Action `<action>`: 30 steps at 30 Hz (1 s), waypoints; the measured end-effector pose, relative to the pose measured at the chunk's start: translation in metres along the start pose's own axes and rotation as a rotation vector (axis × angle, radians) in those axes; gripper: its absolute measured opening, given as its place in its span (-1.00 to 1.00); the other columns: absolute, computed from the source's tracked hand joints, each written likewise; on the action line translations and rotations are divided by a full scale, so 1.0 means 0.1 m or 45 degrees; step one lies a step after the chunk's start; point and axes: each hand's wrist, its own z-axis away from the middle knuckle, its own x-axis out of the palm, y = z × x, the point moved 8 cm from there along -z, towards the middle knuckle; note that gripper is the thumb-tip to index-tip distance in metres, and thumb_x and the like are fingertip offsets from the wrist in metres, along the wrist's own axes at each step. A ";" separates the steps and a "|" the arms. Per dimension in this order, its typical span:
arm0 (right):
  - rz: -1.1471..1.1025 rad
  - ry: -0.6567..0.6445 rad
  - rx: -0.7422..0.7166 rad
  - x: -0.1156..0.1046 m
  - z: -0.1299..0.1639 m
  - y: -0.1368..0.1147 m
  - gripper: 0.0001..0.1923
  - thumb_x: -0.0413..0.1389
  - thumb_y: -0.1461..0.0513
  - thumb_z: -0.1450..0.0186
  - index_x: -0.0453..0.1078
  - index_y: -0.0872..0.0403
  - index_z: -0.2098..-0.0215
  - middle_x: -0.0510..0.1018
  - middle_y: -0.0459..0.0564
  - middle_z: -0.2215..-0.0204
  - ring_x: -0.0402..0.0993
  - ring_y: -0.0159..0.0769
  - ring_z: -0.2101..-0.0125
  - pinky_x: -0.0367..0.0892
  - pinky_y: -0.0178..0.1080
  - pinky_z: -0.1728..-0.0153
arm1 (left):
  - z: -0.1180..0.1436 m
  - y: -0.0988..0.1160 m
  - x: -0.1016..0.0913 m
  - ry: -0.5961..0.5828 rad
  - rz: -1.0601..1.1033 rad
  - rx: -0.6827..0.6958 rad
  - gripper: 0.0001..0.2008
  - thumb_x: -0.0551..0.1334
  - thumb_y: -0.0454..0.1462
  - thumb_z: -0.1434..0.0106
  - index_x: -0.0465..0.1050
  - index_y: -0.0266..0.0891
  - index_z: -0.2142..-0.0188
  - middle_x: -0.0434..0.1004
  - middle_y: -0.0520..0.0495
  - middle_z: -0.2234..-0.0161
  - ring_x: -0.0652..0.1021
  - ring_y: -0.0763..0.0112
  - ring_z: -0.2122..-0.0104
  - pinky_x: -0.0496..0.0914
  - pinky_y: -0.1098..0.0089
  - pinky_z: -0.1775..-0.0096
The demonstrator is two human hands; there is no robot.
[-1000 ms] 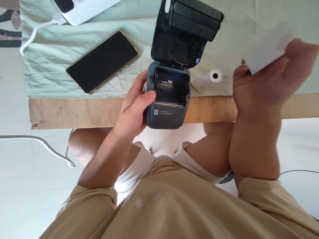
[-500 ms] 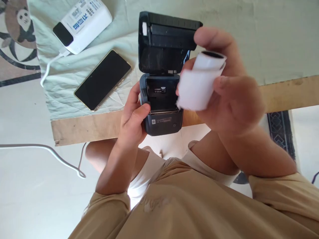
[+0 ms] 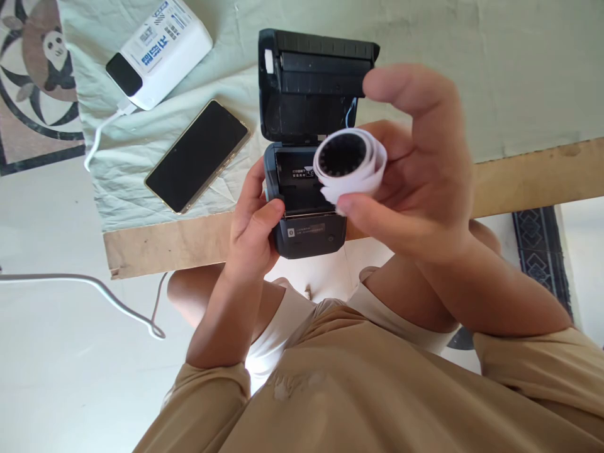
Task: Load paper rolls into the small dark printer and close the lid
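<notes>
A small dark label printer point(image 3: 309, 236) has its lid point(image 3: 311, 116) swung up, showing the black paper bay inside. My left hand point(image 3: 255, 229) grips the printer's left side, thumb over the rim by the bay. Above the bay's right part, my right hand point(image 3: 419, 170) holds a white paper roll point(image 3: 375, 173) between thumb and fingers. The roll's black-cored end faces up and left, and its outer layer looks loose. My right index finger is raised near the lid's right corner. Part of the bay is hidden behind the roll.
A black phone point(image 3: 197, 156) lies on the green cloth point(image 3: 519, 75) left of the printer. Behind it is a white power bank point(image 3: 165, 50) with a white cable point(image 3: 97, 135). The table's wooden edge point(image 3: 165, 242) runs in front, above my legs.
My right hand has turned the paper roll so its black-cored end points toward the upper left, and moved it left over the bay. The left hand stays on the printer.
</notes>
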 end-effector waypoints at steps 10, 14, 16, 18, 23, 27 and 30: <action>0.212 0.031 -0.332 0.03 -0.03 -0.24 -0.58 0.18 0.16 -0.23 0.19 -0.09 -0.03 0.42 -0.01 0.06 0.49 -0.22 0.13 0.49 -0.11 0.16 | 0.00 -0.04 -0.02 0.008 -0.015 0.017 -0.60 0.40 0.10 -0.40 0.67 0.07 -0.13 0.78 0.01 0.05 0.48 0.05 -0.49 0.55 0.04 -0.39; 0.495 0.072 -0.491 0.08 0.02 -0.32 -0.65 0.16 0.20 -0.27 0.20 -0.10 0.01 0.50 -0.03 0.16 0.51 -0.19 0.14 0.48 -0.05 0.10 | -0.01 -0.02 -0.02 0.037 -0.010 0.032 -0.60 0.43 0.08 -0.37 0.70 0.02 -0.10 0.78 -0.03 0.07 0.55 0.01 -0.44 0.54 0.07 -0.40; 0.603 0.045 -0.495 0.12 0.03 -0.32 -0.67 0.16 0.26 -0.32 0.25 -0.12 -0.01 0.61 -0.06 0.12 0.56 -0.19 0.12 0.46 -0.07 0.12 | -0.01 -0.01 -0.01 0.036 -0.012 0.031 -0.60 0.45 0.07 -0.35 0.70 0.01 -0.09 0.78 -0.03 0.06 0.58 -0.01 -0.41 0.55 0.05 -0.39; 0.705 0.065 -0.451 0.13 0.03 -0.30 -0.70 0.14 0.32 -0.34 0.27 -0.13 0.02 0.67 -0.07 0.08 0.61 -0.17 0.11 0.44 -0.06 0.15 | -0.01 -0.01 -0.02 0.044 -0.034 0.020 -0.59 0.45 0.08 -0.35 0.68 0.03 -0.10 0.78 -0.03 0.02 0.57 -0.02 -0.42 0.56 0.04 -0.39; 0.830 0.137 -0.421 0.13 0.00 -0.23 -0.73 0.11 0.42 -0.31 0.31 -0.09 0.16 0.69 -0.07 0.08 0.61 -0.18 0.15 0.43 -0.07 0.14 | 0.00 -0.03 -0.01 -0.004 -0.071 0.027 -0.54 0.44 0.12 -0.37 0.64 0.04 -0.14 0.76 -0.07 -0.06 0.49 -0.05 -0.48 0.58 0.01 -0.37; 0.842 0.035 -0.437 0.18 -0.05 -0.16 -0.78 0.07 0.41 -0.33 0.36 -0.06 0.21 0.71 -0.05 0.05 0.61 -0.18 0.14 0.44 -0.08 0.14 | -0.01 -0.05 -0.03 -0.003 -0.050 0.027 -0.56 0.46 0.05 -0.37 0.65 0.02 -0.15 0.76 -0.09 -0.03 0.53 -0.06 -0.44 0.57 0.01 -0.37; 0.893 0.044 -0.490 0.20 -0.04 -0.21 -0.82 0.10 0.38 -0.36 0.39 -0.04 0.28 0.71 -0.07 0.10 0.55 -0.21 0.22 0.39 -0.08 0.19 | 0.00 -0.02 -0.01 0.000 -0.027 0.030 -0.57 0.45 0.07 -0.36 0.66 0.01 -0.14 0.76 -0.08 -0.01 0.50 -0.04 -0.47 0.56 0.03 -0.38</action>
